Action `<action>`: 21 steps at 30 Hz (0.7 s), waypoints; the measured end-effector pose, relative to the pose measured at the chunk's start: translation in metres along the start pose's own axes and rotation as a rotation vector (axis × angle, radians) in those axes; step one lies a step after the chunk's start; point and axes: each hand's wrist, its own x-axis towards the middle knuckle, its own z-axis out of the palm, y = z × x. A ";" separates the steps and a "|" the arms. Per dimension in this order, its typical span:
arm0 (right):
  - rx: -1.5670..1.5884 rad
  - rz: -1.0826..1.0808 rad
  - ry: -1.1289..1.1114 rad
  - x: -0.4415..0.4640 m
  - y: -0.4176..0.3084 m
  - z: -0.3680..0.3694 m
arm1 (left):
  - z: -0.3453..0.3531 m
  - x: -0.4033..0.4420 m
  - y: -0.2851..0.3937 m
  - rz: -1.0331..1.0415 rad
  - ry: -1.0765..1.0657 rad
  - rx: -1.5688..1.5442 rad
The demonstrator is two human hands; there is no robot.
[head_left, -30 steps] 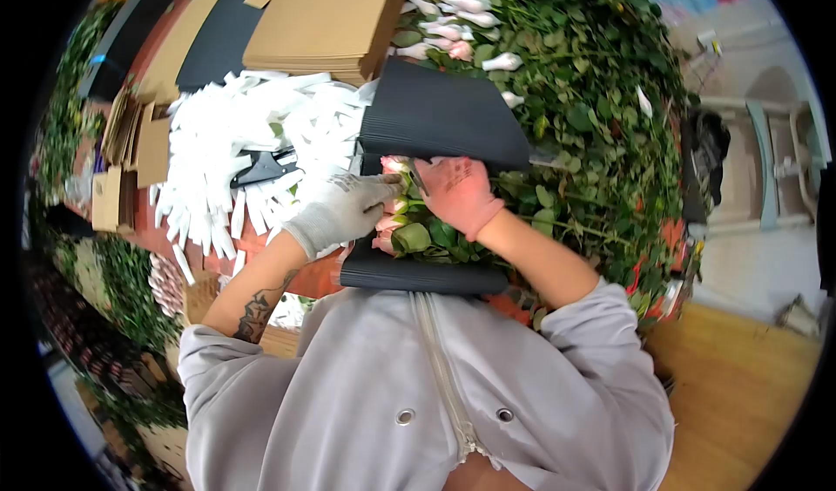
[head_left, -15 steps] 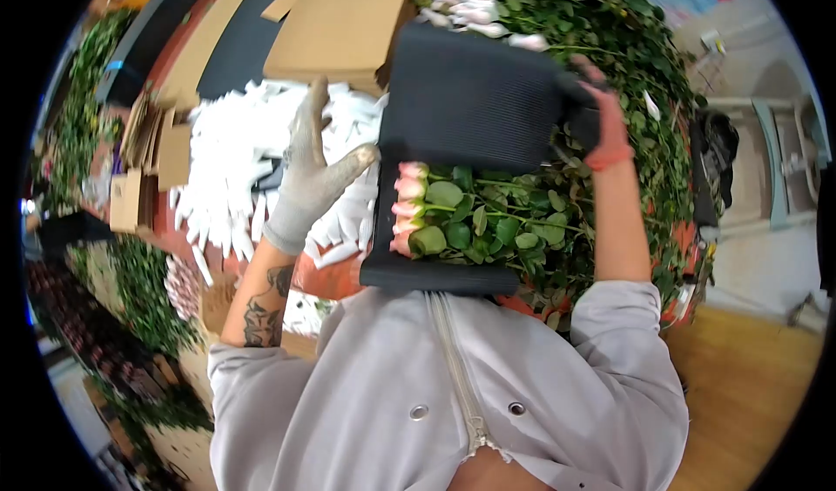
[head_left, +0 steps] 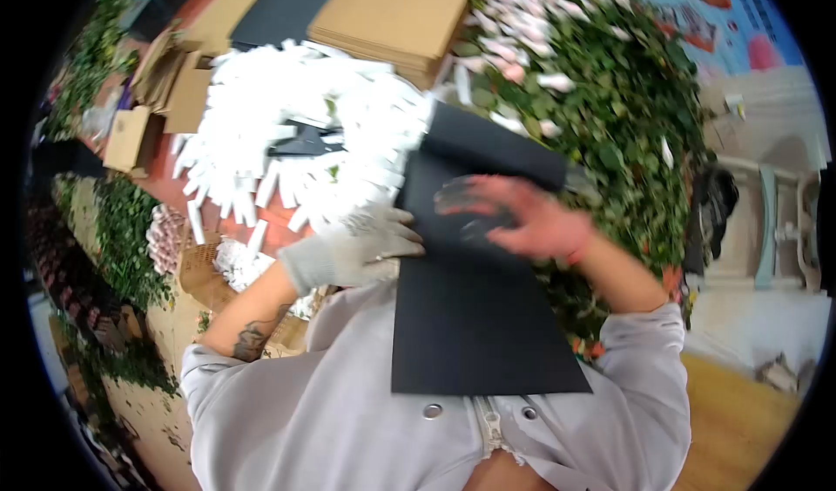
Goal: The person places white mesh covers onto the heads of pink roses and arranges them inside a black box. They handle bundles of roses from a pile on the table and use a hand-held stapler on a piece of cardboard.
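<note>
A black corrugated sheet (head_left: 479, 334) lies across the table edge and hangs down over the front of my jacket. Its far end is rolled or folded into a black flap (head_left: 492, 147). My left hand (head_left: 361, 247), in a grey-white glove, rests at the sheet's left edge with fingers extended. Over the middle of the sheet is my right hand (head_left: 522, 216), in a red glove with dark fingertips, spread and somewhat blurred. The pink roses are hidden from sight here.
White foam-like sleeves (head_left: 305, 142) are heaped at left. Behind them is stacked brown cardboard (head_left: 392, 16). Leafy rose stems (head_left: 627, 134) with wrapped pale buds (head_left: 522, 20) fill the right side. A wicker basket (head_left: 202, 273) stands at lower left.
The black sheet has come down toward my body, covering the pink roses. My right hand has let go of its right side and moved left; my left hand has lowered to the sheet's edge.
</note>
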 end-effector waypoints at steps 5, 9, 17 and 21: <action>-0.617 -0.193 -0.009 0.036 0.046 0.103 | -0.019 -0.007 0.013 -0.299 -0.234 -0.313; -0.612 -0.017 -0.148 0.044 0.025 0.099 | -0.064 -0.077 -0.055 -0.474 0.335 -0.446; -0.684 -0.007 -0.190 0.044 0.031 0.101 | -0.196 -0.201 -0.155 -1.804 1.021 0.595; -0.664 0.048 -0.158 0.039 0.039 0.107 | -0.190 -0.206 -0.161 -1.602 1.077 0.539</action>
